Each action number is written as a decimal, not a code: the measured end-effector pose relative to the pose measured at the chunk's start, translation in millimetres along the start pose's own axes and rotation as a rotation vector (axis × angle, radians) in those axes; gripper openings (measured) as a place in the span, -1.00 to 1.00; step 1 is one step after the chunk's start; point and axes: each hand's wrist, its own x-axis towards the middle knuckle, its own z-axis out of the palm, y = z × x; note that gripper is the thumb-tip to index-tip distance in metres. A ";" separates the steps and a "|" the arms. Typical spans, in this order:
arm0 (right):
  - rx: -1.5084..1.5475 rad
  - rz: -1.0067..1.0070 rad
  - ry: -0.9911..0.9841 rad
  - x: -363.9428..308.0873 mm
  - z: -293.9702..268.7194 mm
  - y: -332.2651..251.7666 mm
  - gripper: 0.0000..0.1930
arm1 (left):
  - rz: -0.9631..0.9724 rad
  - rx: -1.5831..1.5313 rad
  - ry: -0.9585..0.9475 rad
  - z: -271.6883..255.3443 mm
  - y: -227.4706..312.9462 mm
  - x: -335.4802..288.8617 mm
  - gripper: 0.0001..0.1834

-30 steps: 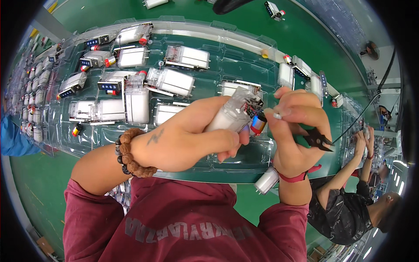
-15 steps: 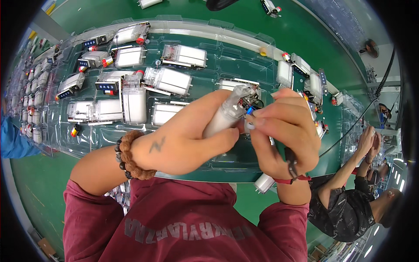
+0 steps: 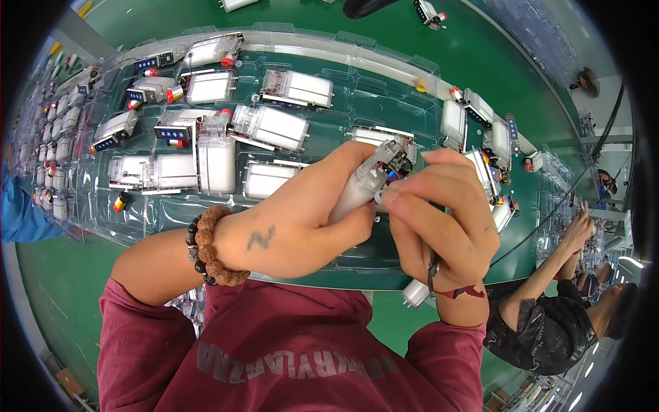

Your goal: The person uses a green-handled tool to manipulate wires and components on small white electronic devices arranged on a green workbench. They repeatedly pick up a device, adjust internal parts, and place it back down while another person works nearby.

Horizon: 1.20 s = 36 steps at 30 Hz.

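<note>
In my left hand is a white device with a clear plastic end, its dark electronics and a bit of blue exposed at the top. The fingers wrap round its white body, and it tilts up to the right. My right hand is closed in a pinch at the device's side. A small white round piece shows at the thumb and fingertip; its kind is too small to tell. Just beyond my hands, a similar white and clear device lies in the tray.
A clear plastic tray holds several white devices on a green table. A small red-yellow cylinder lies at the left. More units lie at the right. Another white unit sits at the near edge. A person works at right.
The device's clear end has turned slightly to the right in my left hand. My right fingertips have shifted a little left and down along its side, still pinched.
</note>
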 end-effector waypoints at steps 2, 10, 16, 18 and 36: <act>0.000 0.008 0.044 -2.8 5.5 2.1 -0.66 | -0.021 0.056 -0.001 -1.2 1.1 -0.2 -0.44; 0.049 0.027 0.025 -0.1 3.6 1.1 -0.65 | 0.093 0.208 0.048 1.7 -2.2 0.6 -0.40; 0.010 0.017 0.018 -1.8 3.9 0.7 -0.63 | 0.114 0.236 0.047 1.5 -3.7 1.8 -0.39; 0.038 0.016 0.002 -0.4 5.1 3.0 -0.63 | 0.159 0.254 0.061 1.7 -6.4 1.4 -0.39; 0.008 0.060 -0.008 0.5 11.6 -3.4 -0.54 | 0.384 0.463 0.253 1.6 -19.8 4.7 -0.34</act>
